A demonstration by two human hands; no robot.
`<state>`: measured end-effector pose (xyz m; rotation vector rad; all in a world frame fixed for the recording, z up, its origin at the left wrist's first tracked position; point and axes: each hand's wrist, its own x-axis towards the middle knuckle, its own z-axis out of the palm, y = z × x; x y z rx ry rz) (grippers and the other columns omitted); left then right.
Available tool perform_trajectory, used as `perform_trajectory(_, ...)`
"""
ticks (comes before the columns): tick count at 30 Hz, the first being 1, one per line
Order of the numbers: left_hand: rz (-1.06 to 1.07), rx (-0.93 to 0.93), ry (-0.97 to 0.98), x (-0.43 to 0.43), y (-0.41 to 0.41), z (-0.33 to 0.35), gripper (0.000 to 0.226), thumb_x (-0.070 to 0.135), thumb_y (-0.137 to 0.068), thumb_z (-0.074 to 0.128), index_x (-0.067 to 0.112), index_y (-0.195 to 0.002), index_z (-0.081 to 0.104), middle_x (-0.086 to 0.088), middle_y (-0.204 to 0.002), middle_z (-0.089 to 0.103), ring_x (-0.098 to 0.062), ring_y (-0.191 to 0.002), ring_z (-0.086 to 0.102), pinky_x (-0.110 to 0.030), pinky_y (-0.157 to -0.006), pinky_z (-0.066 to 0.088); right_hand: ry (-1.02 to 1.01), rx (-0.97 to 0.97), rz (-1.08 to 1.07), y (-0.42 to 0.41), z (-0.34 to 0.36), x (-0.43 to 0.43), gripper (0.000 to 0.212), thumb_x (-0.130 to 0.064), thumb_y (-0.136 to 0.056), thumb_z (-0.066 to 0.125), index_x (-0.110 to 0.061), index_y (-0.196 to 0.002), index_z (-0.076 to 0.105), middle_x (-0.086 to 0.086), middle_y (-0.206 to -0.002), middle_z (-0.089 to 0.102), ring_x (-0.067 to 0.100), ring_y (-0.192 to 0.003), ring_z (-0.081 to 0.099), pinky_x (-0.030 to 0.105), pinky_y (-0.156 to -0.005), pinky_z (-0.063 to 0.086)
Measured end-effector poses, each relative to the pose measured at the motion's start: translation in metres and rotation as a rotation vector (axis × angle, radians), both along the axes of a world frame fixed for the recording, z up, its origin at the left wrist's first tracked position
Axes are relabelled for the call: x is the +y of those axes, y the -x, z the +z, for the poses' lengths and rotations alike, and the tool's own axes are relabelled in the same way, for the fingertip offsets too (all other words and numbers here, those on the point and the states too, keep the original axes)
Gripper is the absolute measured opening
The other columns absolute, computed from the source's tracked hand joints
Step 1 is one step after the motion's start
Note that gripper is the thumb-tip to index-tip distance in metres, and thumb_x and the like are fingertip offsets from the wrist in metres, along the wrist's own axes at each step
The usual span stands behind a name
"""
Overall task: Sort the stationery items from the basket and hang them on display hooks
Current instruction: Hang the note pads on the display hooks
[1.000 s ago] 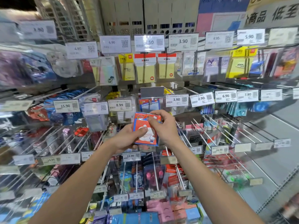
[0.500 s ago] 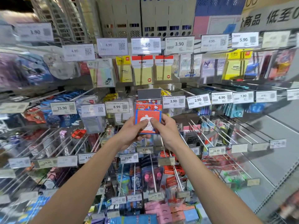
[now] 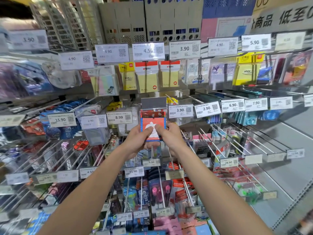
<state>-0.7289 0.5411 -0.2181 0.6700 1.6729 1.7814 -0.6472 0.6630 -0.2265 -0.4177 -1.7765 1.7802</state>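
Head view: the red packet (image 3: 152, 122) is held upright just under a blank grey tag holder (image 3: 153, 102), likely so its hang hole (too small to see) can catch the hook hidden behind. The left hand (image 3: 138, 141) and right hand (image 3: 170, 139) pinch its lower half, thumbs in front.

Stationery shop aisle, printed price tags (image 3: 180, 110) on display hooks (image 3: 232, 141) beside the fingers (image 3: 149, 131), sticky-note packs (image 3: 147, 77) hanging above.

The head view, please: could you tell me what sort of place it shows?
Probably a shop's stationery aisle: price tags, rows of wire display hooks, and hanging packs of sticky notes.
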Motion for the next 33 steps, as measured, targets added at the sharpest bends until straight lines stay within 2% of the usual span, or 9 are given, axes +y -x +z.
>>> perform_trajectory(5,0.092,-0.04,0.071,0.007,0.01,-0.002,0.023,0.023,-0.107,0.056,0.012,-0.127,0.056,-0.008,-0.099,0.077,-0.031,-0.082,0.079,-0.023,-0.045,0.052,0.02,-0.141,-0.147,0.02,-0.001,0.008,0.044,-0.03,-0.093,0.071,0.013,-0.098,0.065,0.022,-0.094,0.073,0.029,-0.079,0.065,0.038,-0.075,0.052)
perform_trajectory(9,0.146,-0.047,0.151,0.007,0.02,-0.007,0.012,0.018,-0.106,0.057,0.011,-0.114,0.053,-0.01,-0.1,0.077,-0.029,-0.085,0.079,-0.026,-0.053,0.058,0.076,-0.223,-0.221,0.036,0.001,0.014,0.027,-0.029,-0.081,0.076,-0.005,-0.078,0.063,0.01,-0.076,0.062,0.021,-0.07,0.055,0.032,-0.062,0.041)
perform_trajectory(14,0.2,0.088,0.306,0.0,0.032,-0.01,0.017,0.015,-0.099,0.067,0.011,-0.094,0.052,-0.015,-0.095,0.072,-0.031,-0.089,0.078,-0.047,-0.094,0.06,0.051,-0.278,-0.334,0.042,-0.006,0.017,0.038,-0.039,-0.077,0.081,-0.012,-0.072,0.054,0.005,-0.077,0.065,0.026,-0.072,0.062,0.036,-0.065,0.05)
perform_trajectory(18,0.175,0.14,0.401,-0.012,0.033,-0.009,0.026,0.02,-0.099,0.068,0.017,-0.085,0.046,-0.012,-0.08,0.059,-0.023,-0.075,0.077,-0.031,-0.057,0.049,-0.114,-0.4,-0.379,0.027,-0.019,0.017,0.041,-0.047,-0.083,0.076,-0.013,-0.07,0.055,0.006,-0.077,0.067,0.031,-0.076,0.066,0.041,-0.076,0.056)
perform_trajectory(22,0.145,0.196,0.466,-0.017,0.03,-0.012,0.019,0.025,-0.099,0.069,0.012,-0.105,0.057,-0.007,-0.101,0.068,-0.013,-0.076,0.075,-0.027,-0.053,0.048,-0.375,-0.44,-0.114,0.003,-0.011,0.006,0.026,-0.032,-0.085,0.074,-0.02,-0.065,0.062,-0.003,-0.075,0.071,0.021,-0.082,0.069,0.044,-0.086,0.058)
perform_trajectory(25,0.122,0.233,0.452,-0.015,0.027,-0.014,0.017,0.023,-0.099,0.067,0.014,-0.112,0.062,-0.007,-0.108,0.072,-0.018,-0.091,0.077,-0.028,-0.061,0.049,-0.632,-0.218,-0.005,-0.016,0.019,-0.009,0.02,-0.025,-0.084,0.073,-0.025,-0.068,0.061,-0.009,-0.071,0.068,0.009,-0.071,0.064,0.034,-0.073,0.058)
perform_trajectory(28,0.098,0.241,0.449,-0.013,0.023,-0.013,0.013,0.021,-0.099,0.065,0.015,-0.111,0.062,-0.007,-0.115,0.072,-0.021,-0.102,0.074,-0.032,-0.07,0.049,-0.823,0.221,-0.157,-0.032,0.059,-0.029,0.016,-0.02,-0.083,0.069,-0.025,-0.072,0.059,-0.011,-0.065,0.058,0.006,-0.061,0.051,0.017,-0.059,0.041)
perform_trajectory(30,0.091,0.246,0.446,-0.012,0.02,-0.012,0.014,0.018,-0.1,0.064,0.014,-0.113,0.062,-0.007,-0.118,0.069,-0.023,-0.105,0.073,-0.031,-0.071,0.051,-0.985,0.431,-0.367,-0.037,0.081,-0.032,0.004,-0.013,-0.085,0.066,-0.017,-0.085,0.064,-0.007,-0.08,0.061,0.011,-0.074,0.054,0.021,-0.068,0.042)
perform_trajectory(33,0.085,0.27,0.437,-0.013,0.016,-0.012,0.021,0.021,-0.098,0.068,0.014,-0.117,0.061,-0.006,-0.12,0.066,-0.024,-0.112,0.067,-0.033,-0.08,0.049,-1.145,0.208,-0.461,-0.037,0.094,-0.019,0.044,-0.018,-0.088,0.064,-0.006,-0.13,0.061,0.01,-0.126,0.061,0.027,-0.119,0.051,0.037,-0.097,0.043)
